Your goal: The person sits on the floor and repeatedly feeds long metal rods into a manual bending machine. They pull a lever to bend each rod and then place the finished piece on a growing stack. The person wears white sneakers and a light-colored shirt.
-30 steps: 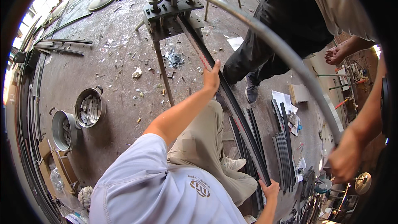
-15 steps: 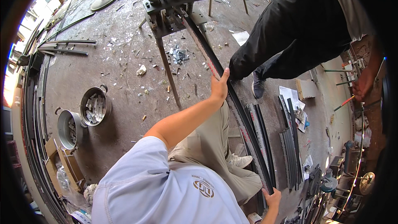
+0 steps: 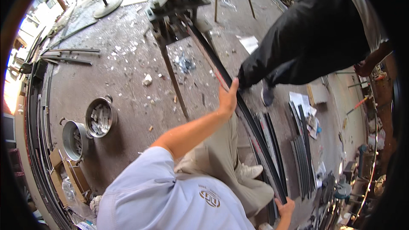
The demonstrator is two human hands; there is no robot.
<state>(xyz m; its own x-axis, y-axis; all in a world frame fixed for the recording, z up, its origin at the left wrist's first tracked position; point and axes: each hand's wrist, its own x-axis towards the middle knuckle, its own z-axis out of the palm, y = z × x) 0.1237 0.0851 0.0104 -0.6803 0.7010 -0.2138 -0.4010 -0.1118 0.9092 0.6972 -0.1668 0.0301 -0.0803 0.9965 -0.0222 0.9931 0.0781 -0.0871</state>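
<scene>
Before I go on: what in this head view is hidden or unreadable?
- Right hand: fingers behind the dark metal strip; grip unclear.
- Left hand: palm faces away; clasping or just pressing, unclear.
- Strip's far end: lost inside the bending machine.
- Co-worker: upper body cut off by the rim.

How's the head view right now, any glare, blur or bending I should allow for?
Head view: daylight blows out the far left rim; fisheye bends the long dark metal strip held by the left hand and right hand; centre is sharp; corners are black.

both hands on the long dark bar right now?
Yes: the left hand grips the long dark bar partway along, and the right hand holds its near end.
</scene>
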